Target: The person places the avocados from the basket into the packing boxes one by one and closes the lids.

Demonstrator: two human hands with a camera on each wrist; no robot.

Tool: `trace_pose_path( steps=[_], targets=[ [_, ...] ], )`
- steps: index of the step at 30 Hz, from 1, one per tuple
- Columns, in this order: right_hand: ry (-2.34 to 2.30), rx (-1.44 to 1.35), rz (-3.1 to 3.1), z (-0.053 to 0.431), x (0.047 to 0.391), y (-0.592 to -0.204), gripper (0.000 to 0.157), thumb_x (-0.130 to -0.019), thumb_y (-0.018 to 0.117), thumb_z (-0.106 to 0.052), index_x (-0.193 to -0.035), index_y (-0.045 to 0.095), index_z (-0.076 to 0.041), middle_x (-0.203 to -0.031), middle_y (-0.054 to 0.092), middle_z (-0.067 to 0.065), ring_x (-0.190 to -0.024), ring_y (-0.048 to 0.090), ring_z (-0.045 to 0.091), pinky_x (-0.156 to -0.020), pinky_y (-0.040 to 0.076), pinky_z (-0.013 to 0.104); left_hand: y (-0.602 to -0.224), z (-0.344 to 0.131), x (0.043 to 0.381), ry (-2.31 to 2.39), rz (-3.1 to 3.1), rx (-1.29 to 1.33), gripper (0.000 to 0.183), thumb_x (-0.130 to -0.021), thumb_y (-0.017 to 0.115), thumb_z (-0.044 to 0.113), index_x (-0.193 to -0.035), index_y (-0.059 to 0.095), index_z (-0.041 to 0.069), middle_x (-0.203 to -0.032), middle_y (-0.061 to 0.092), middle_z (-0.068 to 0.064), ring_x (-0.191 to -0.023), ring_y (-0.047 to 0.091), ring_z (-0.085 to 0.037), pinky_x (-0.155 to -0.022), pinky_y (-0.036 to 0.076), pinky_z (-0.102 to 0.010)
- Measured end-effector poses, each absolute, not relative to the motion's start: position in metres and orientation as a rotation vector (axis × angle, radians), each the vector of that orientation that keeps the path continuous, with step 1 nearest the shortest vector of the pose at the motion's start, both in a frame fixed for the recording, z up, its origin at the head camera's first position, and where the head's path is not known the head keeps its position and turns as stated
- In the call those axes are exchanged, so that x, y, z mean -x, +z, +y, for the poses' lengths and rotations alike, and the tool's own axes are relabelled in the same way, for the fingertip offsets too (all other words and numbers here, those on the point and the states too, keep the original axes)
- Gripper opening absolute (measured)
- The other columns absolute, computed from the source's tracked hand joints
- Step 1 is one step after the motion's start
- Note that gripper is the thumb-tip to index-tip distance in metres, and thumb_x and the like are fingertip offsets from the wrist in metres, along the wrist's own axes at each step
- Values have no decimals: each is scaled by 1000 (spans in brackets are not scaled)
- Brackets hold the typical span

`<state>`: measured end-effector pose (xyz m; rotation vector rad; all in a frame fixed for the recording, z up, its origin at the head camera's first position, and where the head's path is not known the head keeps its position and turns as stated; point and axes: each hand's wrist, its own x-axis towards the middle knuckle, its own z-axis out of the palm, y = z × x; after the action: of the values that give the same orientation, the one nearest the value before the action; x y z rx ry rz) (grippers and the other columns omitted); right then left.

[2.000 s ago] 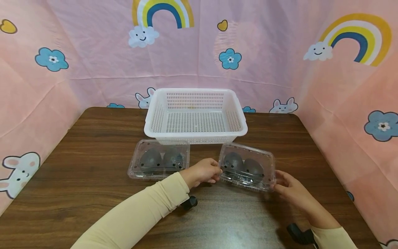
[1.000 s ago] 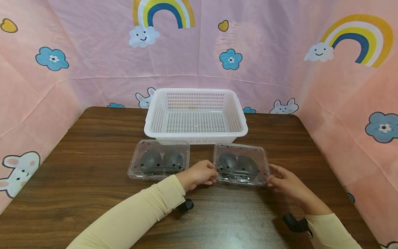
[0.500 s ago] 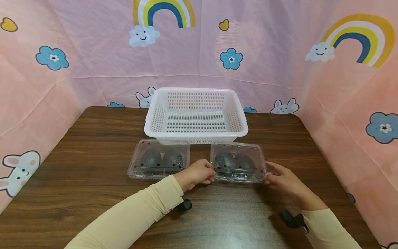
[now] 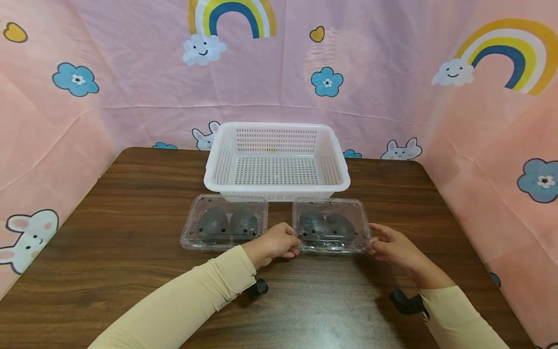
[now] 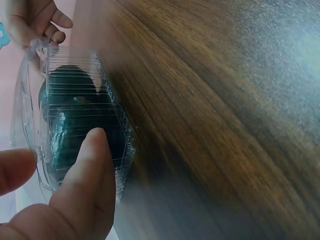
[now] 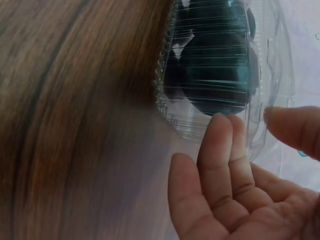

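Note:
Two clear plastic clamshell boxes lie side by side before a white basket point(image 4: 277, 186). Each holds two dark rounded items. The left box point(image 4: 224, 228) sits alone on the table. The right box point(image 4: 330, 226) is level and low at the table, held at both ends. My left hand point(image 4: 293, 245) pinches its left end; in the left wrist view the thumb point(image 5: 92, 170) lies on the ribbed box point(image 5: 70, 110). My right hand point(image 4: 374, 242) holds the right end; in the right wrist view its fingers point(image 6: 222, 145) touch the box point(image 6: 215, 65) with the thumb opposite.
The perforated white basket stands behind the boxes, nothing visible in it. The brown wooden table point(image 4: 131, 194) is walled by a pink cartoon-print cloth point(image 4: 392, 72) at the back and both sides. Black wrist mounts point(image 4: 257, 288) show under the cream sleeves.
The right box, earlier tilted and farther right, has moved left and come down level next to the left box. Both hands moved with it and keep their hold.

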<state>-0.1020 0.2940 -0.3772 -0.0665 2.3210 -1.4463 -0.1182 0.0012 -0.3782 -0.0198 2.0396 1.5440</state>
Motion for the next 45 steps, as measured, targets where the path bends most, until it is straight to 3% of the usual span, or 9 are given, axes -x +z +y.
trace_pose_path(
  steps=[11, 21, 29, 45],
  targets=[
    [-1425, 83, 2356, 290, 105, -376, 61, -96, 51, -7, -146, 23, 13, -104, 64, 16, -92, 63, 22, -83, 54, 45, -373, -1, 118, 1529, 2053, 33, 11, -95, 49, -4, -103, 53, -10, -115, 57, -23, -88, 64, -28, -78, 56, -35],
    [-1444, 83, 2375, 283, 107, -378, 60, -94, 49, -4, -144, 24, 15, -98, 65, 14, -84, 62, 17, -79, 55, 39, -371, -3, 117, 1560, 2032, 62, 25, -96, 45, -4, -119, 47, -15, -117, 55, -27, -95, 64, -36, -81, 56, -39],
    [-1461, 75, 2373, 281, 109, -380, 59, -94, 50, -3, -144, 24, 15, -95, 65, 13, -82, 62, 16, -78, 56, 40, -375, -3, 120, 1609, 2004, 87, 29, -97, 42, -6, -123, 41, -16, -101, 58, -24, -89, 67, -37, -76, 57, -38],
    [-1535, -12, 2325, 272, 109, -380, 61, -91, 49, 2, -146, 25, 13, -87, 61, 7, -79, 61, 18, -75, 57, 36, -376, -3, 118, 1631, 2021, 92, 29, -97, 43, -7, -124, 39, -15, -96, 59, -24, -84, 68, -36, -73, 57, -39]
  ],
)
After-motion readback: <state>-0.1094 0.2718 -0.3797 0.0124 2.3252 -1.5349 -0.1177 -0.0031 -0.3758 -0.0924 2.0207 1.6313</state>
